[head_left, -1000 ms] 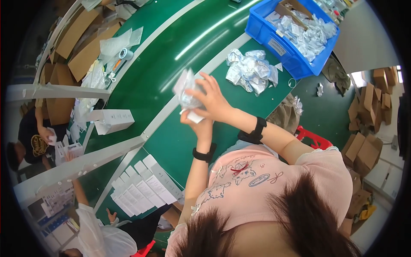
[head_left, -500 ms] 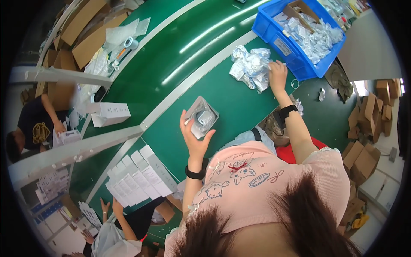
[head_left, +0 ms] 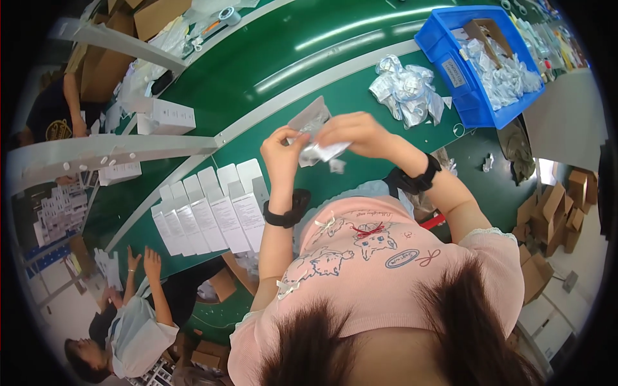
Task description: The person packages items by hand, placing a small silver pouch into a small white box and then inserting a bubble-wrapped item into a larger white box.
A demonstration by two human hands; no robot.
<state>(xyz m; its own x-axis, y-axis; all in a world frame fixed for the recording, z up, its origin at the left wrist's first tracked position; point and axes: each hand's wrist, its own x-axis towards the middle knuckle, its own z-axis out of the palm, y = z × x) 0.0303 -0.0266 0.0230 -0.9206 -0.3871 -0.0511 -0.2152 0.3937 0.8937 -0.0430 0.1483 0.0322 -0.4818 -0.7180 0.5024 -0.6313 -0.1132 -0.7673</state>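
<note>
12 o'clock | tray [head_left: 312, 117] gripped by left hand [head_left: 280, 157] | packet [head_left: 332, 152] pinched by right hand [head_left: 362, 135] | tray likely light, slippery; best held at edges

The right hand [head_left: 357, 134] has left the bags [head_left: 405, 90], where it was half a second ago, and come back to the tray [head_left: 313, 116]; it now has a blurred white packet [head_left: 334, 152]; the tray, then in the left hand [head_left: 281, 156] alone, is now between both hands.

Printed white label [head_left: 453, 73] on blue bin [head_left: 475, 98], small unreadable print [head_left: 205, 212] on white cartons [head_left: 219, 237], dark lettering [head_left: 402, 258] on pink shirt [head_left: 386, 293]
</note>
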